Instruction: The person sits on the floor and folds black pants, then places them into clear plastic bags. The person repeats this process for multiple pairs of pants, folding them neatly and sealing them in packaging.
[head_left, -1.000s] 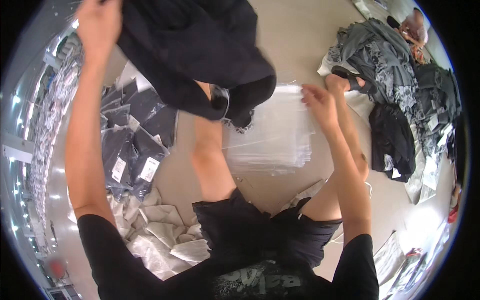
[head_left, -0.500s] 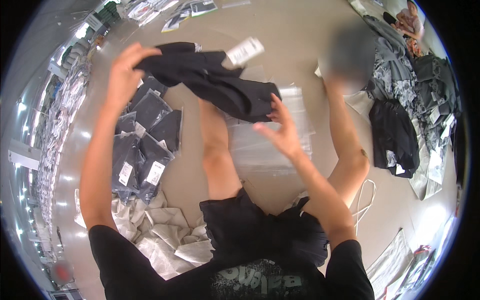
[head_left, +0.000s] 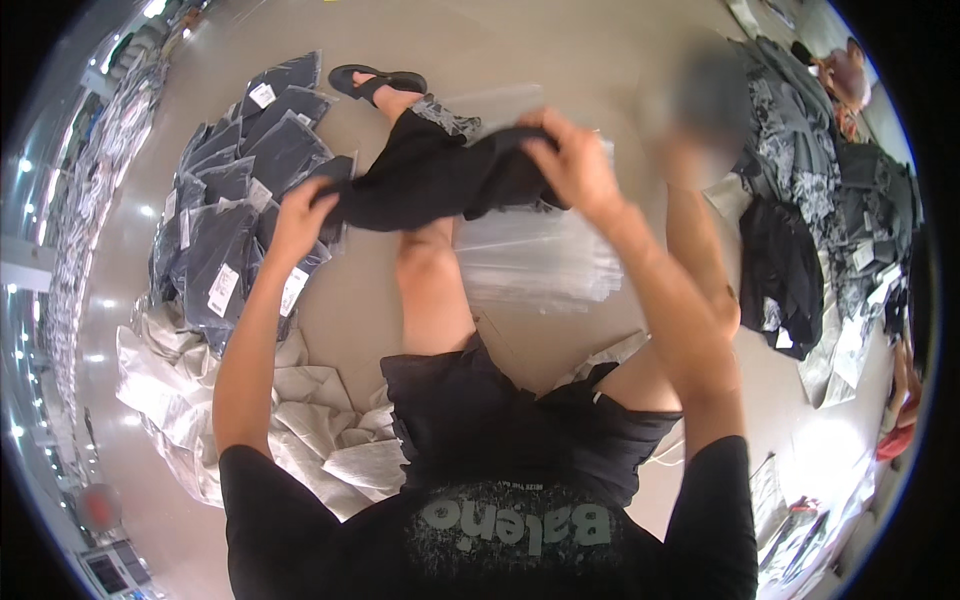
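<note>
Left hand (head_left: 303, 222) dropping, right hand (head_left: 572, 165) rising since the earlier frame; both are curling closed, gripping opposite ends of a limp black cloth garment (head_left: 415, 190), hanging partly above flat clear plastic bags (head_left: 540, 260), right fingertips seemingly blurring

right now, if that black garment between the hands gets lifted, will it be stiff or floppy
The black garment will probably flop: it sags and bunches between the left hand and right hand. It seems light, held near both ends. Being cloth, it likely wouldn't break.
</note>
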